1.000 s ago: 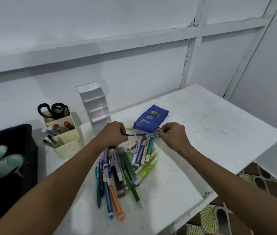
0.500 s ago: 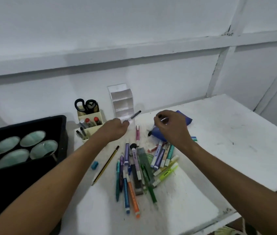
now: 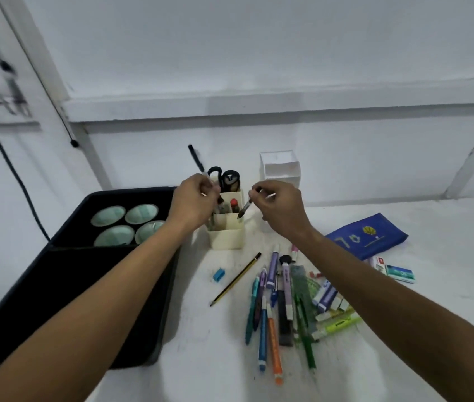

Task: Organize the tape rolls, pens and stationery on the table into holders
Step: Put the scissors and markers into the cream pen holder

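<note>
1. A cream pen holder [image 3: 225, 237] stands on the white tabletop [image 3: 404, 329] near the back wall, holding black-handled scissors [image 3: 215, 173] and several markers.
2. The left hand [image 3: 193, 203] is closed around a thin black pen [image 3: 198, 162], which sticks up and tilts left above the holder's rear compartments.
3. The right hand [image 3: 280, 210] pinches a small dark pen piece [image 3: 244, 208] between thumb and fingertips, its lower end just above the holder's right edge; whether it touches the rim cannot be told.
4. A white tiered organiser [image 3: 280, 169] stands just right of the holder, against the wall.
5. In front of the holder lie a small blue sharpener [image 3: 218, 274] and a yellow-and-black pencil [image 3: 235, 280], apart from each other.
6. Further right, a loose pile of pens and highlighters [image 3: 285, 309] spreads over the tabletop under the right forearm.
7. A blue pencil case [image 3: 367, 236] lies flat to the right of the pile, with an eraser in a teal sleeve [image 3: 399, 273] beside it.
8. A black tray [image 3: 64, 285] left of the holder carries four pale green tape rolls [image 3: 127, 223] in its far part.
</note>
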